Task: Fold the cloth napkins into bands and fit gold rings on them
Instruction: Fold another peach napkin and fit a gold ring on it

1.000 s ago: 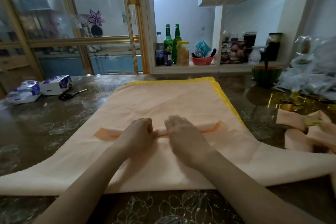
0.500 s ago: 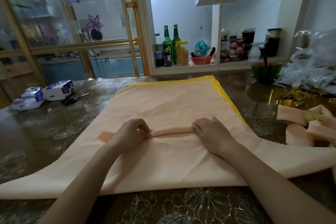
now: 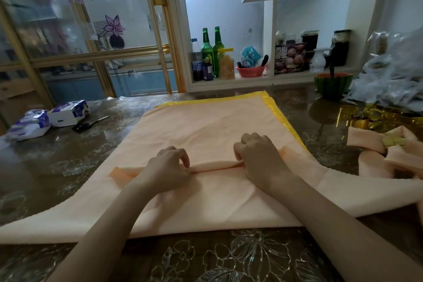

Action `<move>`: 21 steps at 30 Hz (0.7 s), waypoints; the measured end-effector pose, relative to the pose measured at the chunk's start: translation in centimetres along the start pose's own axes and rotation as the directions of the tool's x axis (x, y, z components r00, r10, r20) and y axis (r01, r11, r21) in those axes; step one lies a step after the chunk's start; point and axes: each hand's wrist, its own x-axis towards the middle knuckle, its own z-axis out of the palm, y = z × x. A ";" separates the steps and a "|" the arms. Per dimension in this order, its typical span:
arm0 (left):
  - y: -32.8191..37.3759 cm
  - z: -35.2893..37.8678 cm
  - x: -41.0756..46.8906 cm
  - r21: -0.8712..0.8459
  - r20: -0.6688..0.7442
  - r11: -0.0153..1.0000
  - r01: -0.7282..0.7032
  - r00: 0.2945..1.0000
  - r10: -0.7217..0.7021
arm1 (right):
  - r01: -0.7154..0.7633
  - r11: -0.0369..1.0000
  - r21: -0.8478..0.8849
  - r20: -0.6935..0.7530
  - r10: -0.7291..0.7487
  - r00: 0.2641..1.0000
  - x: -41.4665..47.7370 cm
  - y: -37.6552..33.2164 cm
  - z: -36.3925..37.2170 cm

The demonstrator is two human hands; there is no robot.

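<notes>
A peach cloth napkin [image 3: 217, 130] with a yellow hem lies spread across the table. A narrow folded band [image 3: 215, 165] of it runs left to right in front of me. My left hand [image 3: 167, 167] pinches the band near its left part with curled fingers. My right hand [image 3: 258, 158] grips the band's right part, knuckles up. At the right, folded peach napkins [image 3: 375, 144] lie in a pile, one with a gold ring [image 3: 393, 142] on it. Loose gold rings [image 3: 366, 119] sit on gold foil behind that pile.
Two tissue packs [image 3: 50, 117] and black scissors [image 3: 90, 123] lie at the left. A watermelon-patterned bowl [image 3: 333, 84] and crumpled clear plastic bags [image 3: 393, 71] stand at the back right. The table [image 3: 68, 158] has a glossy floral cover. Shelves with bottles stand behind.
My hands have slid apart along the folded band, the right one going farther right. The band now stands up as a raised fold between them.
</notes>
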 end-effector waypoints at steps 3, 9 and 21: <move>0.5 0.7 0.1 0.018 -0.050 1.000 0.019 0.999 -0.018 | 0.033 0.994 -0.100 0.128 -0.020 0.992 -0.3 -0.7 -0.9; 0.6 2.0 0.6 -0.039 -0.088 0.995 0.090 0.992 -0.093 | -0.057 0.998 0.012 0.066 0.056 0.996 -0.7 -2.2 -1.2; 0.3 1.8 0.6 -0.046 0.145 0.997 0.068 0.988 -0.061 | -0.078 0.972 0.222 0.358 -0.006 0.934 0.4 -1.5 1.8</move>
